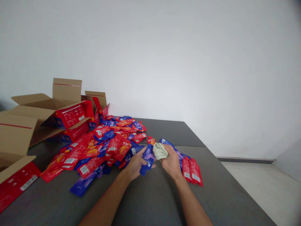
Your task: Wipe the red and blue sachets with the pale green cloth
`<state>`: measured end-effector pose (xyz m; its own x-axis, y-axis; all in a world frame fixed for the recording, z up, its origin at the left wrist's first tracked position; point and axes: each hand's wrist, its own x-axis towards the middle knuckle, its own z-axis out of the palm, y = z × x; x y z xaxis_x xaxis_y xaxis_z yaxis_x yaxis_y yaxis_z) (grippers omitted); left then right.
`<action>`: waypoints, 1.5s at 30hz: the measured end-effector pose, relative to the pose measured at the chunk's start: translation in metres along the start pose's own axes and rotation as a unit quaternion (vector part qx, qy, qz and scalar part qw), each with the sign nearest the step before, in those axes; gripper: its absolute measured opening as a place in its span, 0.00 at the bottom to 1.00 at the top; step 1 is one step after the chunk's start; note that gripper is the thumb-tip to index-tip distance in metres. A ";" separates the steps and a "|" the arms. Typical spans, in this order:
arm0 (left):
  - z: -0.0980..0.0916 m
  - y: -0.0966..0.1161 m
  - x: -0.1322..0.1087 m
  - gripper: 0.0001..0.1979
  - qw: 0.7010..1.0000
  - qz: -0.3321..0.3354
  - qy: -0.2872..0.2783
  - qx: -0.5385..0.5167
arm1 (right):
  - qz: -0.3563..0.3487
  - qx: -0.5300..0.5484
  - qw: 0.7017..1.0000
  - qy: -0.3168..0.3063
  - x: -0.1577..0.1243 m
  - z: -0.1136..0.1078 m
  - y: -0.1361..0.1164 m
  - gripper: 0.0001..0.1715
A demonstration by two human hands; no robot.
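Observation:
My left hand (136,164) holds a blue packet (148,157) upright over the table, its fingers behind and around it. Bunched in my right hand (171,160) is a pale green cloth (160,151), close against the packet's upper right side. Just behind both hands, part of a red packet (150,141) shows. To the left spreads a large heap of red and blue packets (117,147). Right of my right hand, red packets (195,172) lie side by side, with blue packets (166,142) behind them, partly hidden by the hand.
Open cardboard boxes with red and blue printing (70,116) stand at the left, and another open box (20,185) is at the near left. The dark table (150,201) ends at a slanting right edge. A white wall (150,62) rises behind.

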<state>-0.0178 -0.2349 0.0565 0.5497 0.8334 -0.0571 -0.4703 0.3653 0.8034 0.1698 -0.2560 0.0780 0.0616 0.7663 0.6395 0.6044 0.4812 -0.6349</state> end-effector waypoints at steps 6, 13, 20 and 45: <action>0.004 0.006 0.005 0.25 0.995 0.025 0.063 0.066 | -0.078 -0.028 0.994 -0.071 -0.014 0.022 -0.008 0.25; -0.007 0.007 0.008 0.31 0.998 0.033 0.036 -0.047 | -0.125 -0.018 0.976 -0.175 -0.027 0.034 -0.024 0.32; 0.011 0.002 0.002 0.25 0.996 0.028 0.066 -0.051 | -0.056 -0.062 0.996 0.006 -0.018 0.025 -0.012 0.27; 0.001 0.006 0.010 0.21 0.972 0.059 0.183 -0.133 | -0.113 0.044 0.987 -0.103 -0.029 0.040 -0.032 0.28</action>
<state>-0.0145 -0.2249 0.0613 0.2224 0.9499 -0.2196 -0.7034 0.3123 0.6385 0.1167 -0.2768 0.0627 -0.2355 0.7018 0.6723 0.5129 0.6773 -0.5274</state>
